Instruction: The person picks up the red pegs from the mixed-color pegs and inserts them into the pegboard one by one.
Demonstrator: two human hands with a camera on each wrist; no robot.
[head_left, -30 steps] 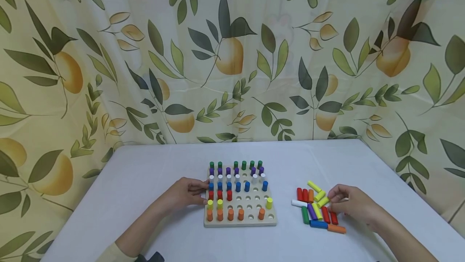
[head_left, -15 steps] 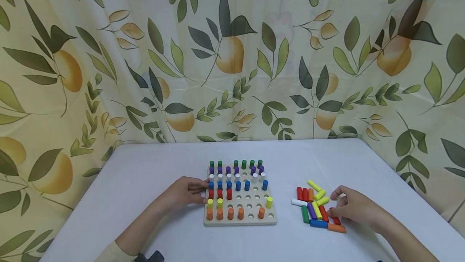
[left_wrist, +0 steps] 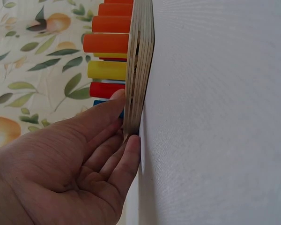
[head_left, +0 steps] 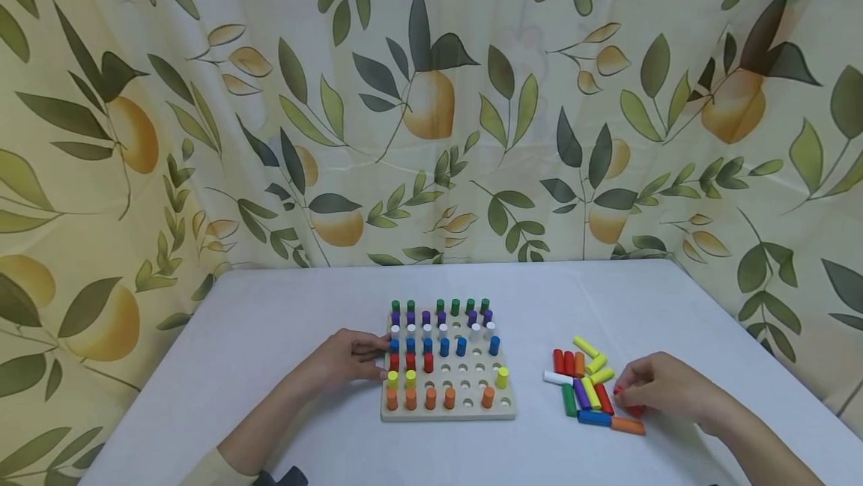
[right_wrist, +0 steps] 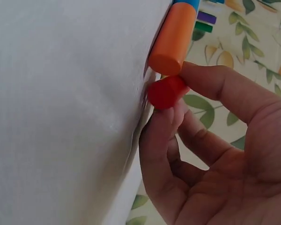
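A wooden pegboard (head_left: pixel 465 412) lies on the table with rows of coloured pegs standing in it; some holes are bare. My left hand (head_left: pixel 347 356) holds the board's left edge, thumb at the upper edge beside a red peg (left_wrist: pixel 105 89) and fingers curled against the side. At the right of the loose pegs, my right hand (head_left: pixel 664 389) pinches a red peg (right_wrist: pixel 166 93) between thumb and fingertips, low over the tablecloth. Right beside it lies an orange peg (right_wrist: pixel 173 40), its end close to my thumb. The right hand hides part of the red peg in the head view.
Loose pegs lie in a cluster right of the board, among them a white peg (head_left: pixel 557 378), a green peg (head_left: pixel 569 400) and a blue peg (head_left: pixel 595 418). A white cloth (head_left: pixel 303 295) covers the table. Behind hangs a fruit-patterned curtain (head_left: pixel 431 171).
My right hand has moved slightly right and down from the yellow pegs, and its fingers have closed on the rightmost red peg. My left hand stays at the board's edge.
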